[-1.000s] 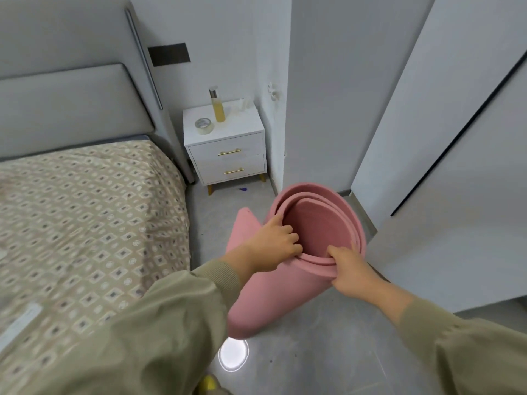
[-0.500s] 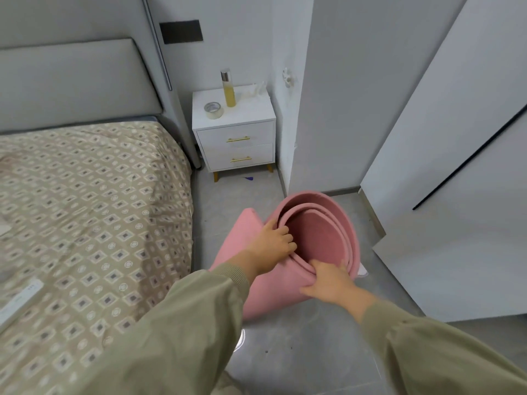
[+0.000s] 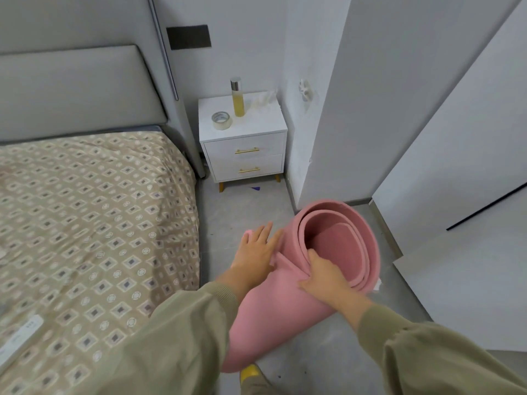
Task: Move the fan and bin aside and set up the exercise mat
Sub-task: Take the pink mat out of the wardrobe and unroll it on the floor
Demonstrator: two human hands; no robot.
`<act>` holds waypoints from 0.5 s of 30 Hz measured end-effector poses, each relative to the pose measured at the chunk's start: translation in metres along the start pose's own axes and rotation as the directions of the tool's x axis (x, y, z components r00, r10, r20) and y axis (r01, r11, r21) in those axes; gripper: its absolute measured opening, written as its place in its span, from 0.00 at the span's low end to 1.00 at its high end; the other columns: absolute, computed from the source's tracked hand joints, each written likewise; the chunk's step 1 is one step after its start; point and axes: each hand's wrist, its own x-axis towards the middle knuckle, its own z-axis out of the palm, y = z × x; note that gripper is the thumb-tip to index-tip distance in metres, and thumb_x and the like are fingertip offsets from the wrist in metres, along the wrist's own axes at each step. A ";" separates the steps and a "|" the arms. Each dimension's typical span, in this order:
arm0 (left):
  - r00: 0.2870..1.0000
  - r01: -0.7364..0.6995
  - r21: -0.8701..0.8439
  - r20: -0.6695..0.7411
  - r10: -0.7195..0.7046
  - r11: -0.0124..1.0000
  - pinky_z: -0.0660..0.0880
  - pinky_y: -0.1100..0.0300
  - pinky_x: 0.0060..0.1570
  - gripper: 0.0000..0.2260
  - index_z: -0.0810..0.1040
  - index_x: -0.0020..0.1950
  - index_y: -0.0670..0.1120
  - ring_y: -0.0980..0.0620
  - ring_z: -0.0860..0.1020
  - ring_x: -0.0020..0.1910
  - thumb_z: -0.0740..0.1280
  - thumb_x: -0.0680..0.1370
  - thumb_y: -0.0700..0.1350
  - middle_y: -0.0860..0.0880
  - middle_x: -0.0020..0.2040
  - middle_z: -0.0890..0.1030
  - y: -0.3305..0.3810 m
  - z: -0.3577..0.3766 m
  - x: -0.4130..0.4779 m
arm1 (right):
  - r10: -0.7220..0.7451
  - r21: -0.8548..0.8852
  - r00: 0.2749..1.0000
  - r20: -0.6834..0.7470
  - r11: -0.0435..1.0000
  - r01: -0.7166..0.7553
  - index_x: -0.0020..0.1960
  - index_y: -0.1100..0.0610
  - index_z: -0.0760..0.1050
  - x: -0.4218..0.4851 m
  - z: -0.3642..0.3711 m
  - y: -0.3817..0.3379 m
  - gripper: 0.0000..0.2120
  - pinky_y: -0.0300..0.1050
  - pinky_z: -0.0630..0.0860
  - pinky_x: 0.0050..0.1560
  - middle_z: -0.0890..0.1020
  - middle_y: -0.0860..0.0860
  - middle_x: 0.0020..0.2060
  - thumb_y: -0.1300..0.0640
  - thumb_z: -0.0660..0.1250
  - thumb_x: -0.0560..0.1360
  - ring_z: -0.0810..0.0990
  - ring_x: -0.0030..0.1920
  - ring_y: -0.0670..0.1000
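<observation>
A pink exercise mat (image 3: 288, 306) is loosely rolled and lies tilted low over the grey floor between the bed and the white doors, its open spiral end facing up and away. My right hand (image 3: 323, 276) grips the near rim of the roll, fingers tucked inside the layers. My left hand (image 3: 256, 249) lies flat with fingers spread on the roll's loose outer flap at its left side. Neither a fan nor a bin is in view.
A bed (image 3: 85, 223) with a patterned beige cover fills the left. A white nightstand (image 3: 243, 138) with a bottle and a tape roll stands at the back. White wardrobe doors (image 3: 462, 195) close off the right. A narrow strip of grey floor (image 3: 242, 206) runs between.
The roll has come down lower and tipped toward the floor. My left hand left the roll's rim and now lies flat on the outer flap. My right hand keeps its grip on the rim.
</observation>
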 end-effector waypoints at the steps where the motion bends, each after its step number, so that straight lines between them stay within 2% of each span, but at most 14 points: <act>1: 1.000 0.019 -0.044 0.014 -0.018 0.999 0.52 0.46 0.74 0.40 0.43 0.77 0.51 0.45 0.49 0.77 0.67 0.76 0.49 0.46 0.78 0.46 -0.003 0.000 0.003 | 0.028 0.022 1.000 -0.002 0.999 -0.028 0.48 0.56 0.65 0.003 -0.002 0.000 0.17 0.45 0.70 0.41 0.76 0.50 0.41 0.55 0.71 0.67 0.77 0.43 0.56; 4: 0.997 0.074 -0.203 0.010 -0.073 0.976 0.54 0.44 0.74 0.44 0.41 0.77 0.52 0.46 0.49 0.77 0.71 0.74 0.48 0.48 0.78 0.45 -0.006 -0.001 0.015 | 0.119 0.190 0.993 -0.011 0.975 -0.114 0.45 0.59 0.72 0.017 -0.008 0.010 0.13 0.46 0.74 0.45 0.80 0.52 0.42 0.61 0.72 0.64 0.79 0.44 0.56; 7: 0.985 0.157 -0.374 -0.007 -0.172 0.914 0.54 0.42 0.73 0.52 0.39 0.77 0.55 0.46 0.49 0.77 0.76 0.68 0.49 0.49 0.78 0.43 -0.006 0.000 0.032 | 0.158 0.356 0.987 0.028 0.921 -0.158 0.45 0.58 0.76 0.026 -0.019 0.025 0.15 0.42 0.74 0.48 0.82 0.52 0.42 0.68 0.74 0.62 0.81 0.46 0.54; 8: 0.975 0.207 -0.434 0.020 -0.220 0.877 0.55 0.43 0.73 0.54 0.39 0.76 0.56 0.46 0.50 0.77 0.77 0.66 0.49 0.49 0.78 0.44 -0.009 0.002 0.036 | 0.164 0.401 0.985 0.051 0.900 -0.171 0.45 0.58 0.76 0.027 -0.023 0.031 0.16 0.41 0.73 0.47 0.82 0.52 0.42 0.70 0.74 0.62 0.81 0.46 0.53; 10: 0.946 0.323 -0.580 0.165 -0.281 0.747 0.59 0.47 0.72 0.56 0.40 0.77 0.54 0.45 0.57 0.75 0.79 0.65 0.48 0.47 0.77 0.54 -0.016 0.007 0.042 | 0.156 0.462 0.985 0.077 0.870 -0.174 0.46 0.59 0.77 0.031 -0.031 0.043 0.17 0.40 0.72 0.46 0.82 0.54 0.41 0.74 0.73 0.61 0.80 0.45 0.52; 12: 0.915 0.402 -0.657 0.320 -0.248 0.638 0.64 0.53 0.68 0.52 0.45 0.78 0.49 0.44 0.66 0.70 0.78 0.66 0.45 0.45 0.73 0.65 -0.021 0.015 0.045 | 0.140 0.501 0.986 0.085 0.850 -0.164 0.46 0.61 0.78 0.035 -0.039 0.053 0.18 0.38 0.73 0.42 0.81 0.54 0.39 0.77 0.72 0.60 0.79 0.42 0.50; 15: 0.893 0.446 -0.663 0.374 -0.250 0.601 0.69 0.57 0.61 0.40 0.62 0.72 0.45 0.45 0.72 0.64 0.78 0.66 0.42 0.46 0.65 0.74 -0.021 0.024 0.048 | 0.124 0.559 0.986 0.115 0.812 -0.168 0.43 0.62 0.78 0.047 -0.049 0.064 0.19 0.36 0.74 0.37 0.80 0.51 0.34 0.79 0.70 0.59 0.77 0.38 0.49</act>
